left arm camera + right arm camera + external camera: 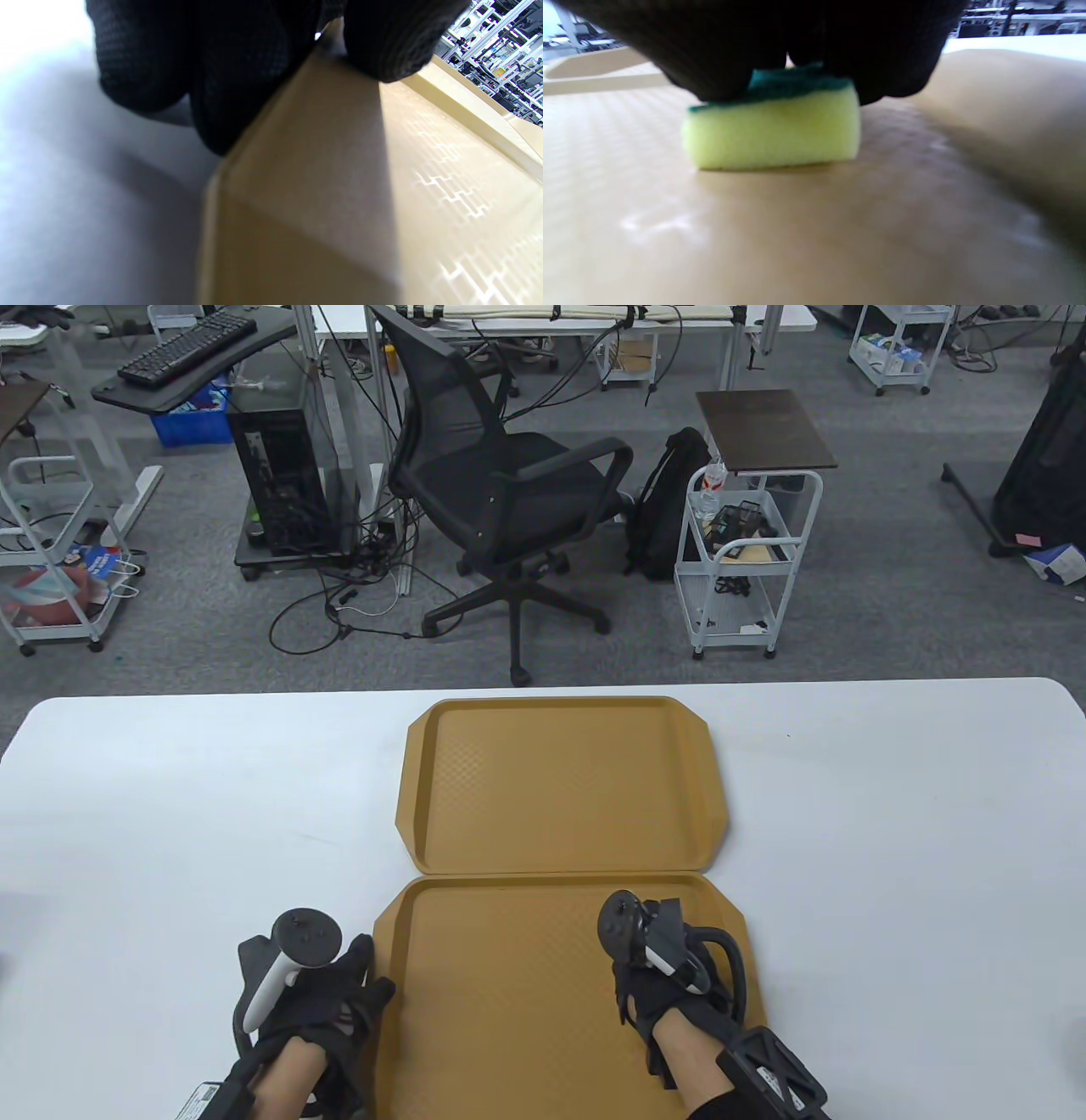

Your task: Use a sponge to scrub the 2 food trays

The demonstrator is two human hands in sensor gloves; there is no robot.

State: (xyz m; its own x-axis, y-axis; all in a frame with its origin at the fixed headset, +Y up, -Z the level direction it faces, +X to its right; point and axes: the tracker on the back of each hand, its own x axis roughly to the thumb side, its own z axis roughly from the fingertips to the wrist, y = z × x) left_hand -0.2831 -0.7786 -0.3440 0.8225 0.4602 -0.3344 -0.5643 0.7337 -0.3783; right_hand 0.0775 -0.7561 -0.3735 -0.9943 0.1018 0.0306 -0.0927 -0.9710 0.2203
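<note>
Two hands work: our right hand [653,976] presses one sponge [772,127] onto the near tray [509,984], fingers curled over it. Our left hand [331,993] grips that tray's left rim. We count two trays; the far tray [560,780] touches it on the worktop [170,814].

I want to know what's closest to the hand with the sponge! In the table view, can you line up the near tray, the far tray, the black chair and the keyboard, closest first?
Starting from the right hand:
1. Near tray: right under that hand.
2. Far tray: just beyond, mid-table.
3. Black chair: on the floor past the table.
4. Keyboard: far back, upper left.
</note>
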